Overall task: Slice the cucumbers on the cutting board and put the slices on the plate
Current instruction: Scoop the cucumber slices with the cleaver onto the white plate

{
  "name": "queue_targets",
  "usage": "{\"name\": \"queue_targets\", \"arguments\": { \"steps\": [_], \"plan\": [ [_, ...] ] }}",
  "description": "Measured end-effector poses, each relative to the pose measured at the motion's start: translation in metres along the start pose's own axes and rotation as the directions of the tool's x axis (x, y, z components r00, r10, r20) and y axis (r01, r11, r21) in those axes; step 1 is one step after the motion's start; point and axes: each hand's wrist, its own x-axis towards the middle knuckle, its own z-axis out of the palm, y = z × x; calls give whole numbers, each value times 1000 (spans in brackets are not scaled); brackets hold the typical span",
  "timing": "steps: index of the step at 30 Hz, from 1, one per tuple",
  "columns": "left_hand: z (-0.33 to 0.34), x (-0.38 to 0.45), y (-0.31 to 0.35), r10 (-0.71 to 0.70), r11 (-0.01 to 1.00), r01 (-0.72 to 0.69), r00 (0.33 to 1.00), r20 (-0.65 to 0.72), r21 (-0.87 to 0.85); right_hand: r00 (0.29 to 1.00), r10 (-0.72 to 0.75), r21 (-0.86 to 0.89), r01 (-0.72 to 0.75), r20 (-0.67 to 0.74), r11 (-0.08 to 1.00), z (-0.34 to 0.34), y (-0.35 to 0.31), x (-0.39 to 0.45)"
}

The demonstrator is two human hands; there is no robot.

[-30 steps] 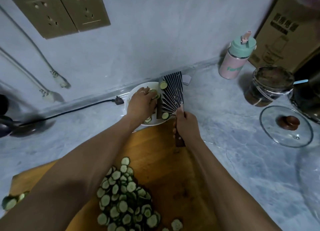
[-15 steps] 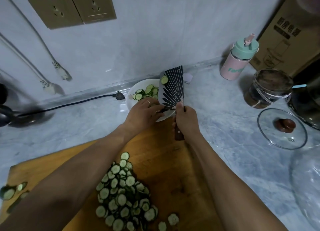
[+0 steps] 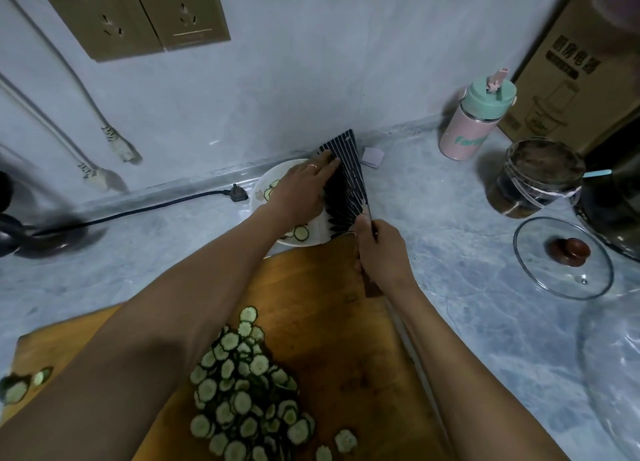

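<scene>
- Under the left hand (image 3: 300,191), the fingers (image 3: 325,164) lie straight and flat on the dark ribbed blade of the cleaver (image 3: 346,180), which is held over the white plate (image 3: 320,234); nothing is gripped by this hand.
- Right hand (image 3: 381,251): fingers curled round the cleaver's handle, whose brown butt shows just behind the palm.
- Beneath the left palm, the plate holds a few cucumber slices (image 3: 300,233); three can be counted, the rest are hidden by the hand.
- Nearer the body than both hands: one wooden cutting board (image 3: 325,308), its far edge just beside the plate.
- On the board, between the forearms, a heaped pile of slices (image 3: 242,388), too many and too overlapped to count; two lie loose at its right edge.
- At the board's left edge, well apart from the fingers, cucumber end pieces (image 3: 15,389); about three, blurred.
- Surface: grey marbled counter (image 3: 467,253) meeting a grey wall (image 3: 294,62).
- Right of the right hand: one glass lid (image 3: 562,258) with brown knob, one lidded jar (image 3: 536,178), one pink bottle (image 3: 476,119) with green cap, one cardboard box (image 3: 581,73).
- Left of the left hand: one black plug (image 3: 239,194) lying on the counter; two pale cables hang on the wall below two socket plates (image 3: 138,14).
</scene>
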Motion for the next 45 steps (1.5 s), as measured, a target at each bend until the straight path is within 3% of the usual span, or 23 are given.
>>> {"name": "queue_targets", "arguments": {
  "steps": [6,8,10,12,14,16,18,23,28,32,36,45],
  "plan": [
    [13,-23,-12,-117,982,110,993,35,150,999,20,-47,-19,32,999,-21,-4,-3],
    [12,-41,-7,-153,988,154,987,-58,17,999,44,-25,-43,28,999,-25,-8,-5],
    [13,-64,4,-298,948,252,919,-257,-197,998,54,8,-54,22,998,-28,-13,-9],
    [16,-86,13,-543,829,443,783,-302,-341,997,72,41,-73,20,996,-31,-18,-13],
    [18,-99,16,-734,646,615,664,-144,-453,994,109,86,-110,22,990,-34,-22,-19],
    [17,-101,15,-822,415,679,564,70,-605,991,132,126,-134,28,983,-38,-25,-26],
    [12,-97,11,-825,244,676,522,217,-696,989,146,161,-149,29,976,-42,-28,-35],
    [30,-81,-24,-784,42,616,508,356,-787,979,194,275,-203,61,940,-56,-29,-57],
    [-9,-107,30,-803,-3,494,516,296,-869,984,168,338,-179,63,924,-80,-24,-85],
    [1,-143,58,-806,0,476,520,282,-879,986,151,403,-169,76,900,-95,-18,-109],
    [12,-182,79,-776,-76,458,531,341,-886,984,132,379,-168,119,910,-107,-4,-136],
    [5,-202,87,-780,81,655,511,362,-751,971,89,231,-141,221,963,-111,24,-182]
  ]
}}
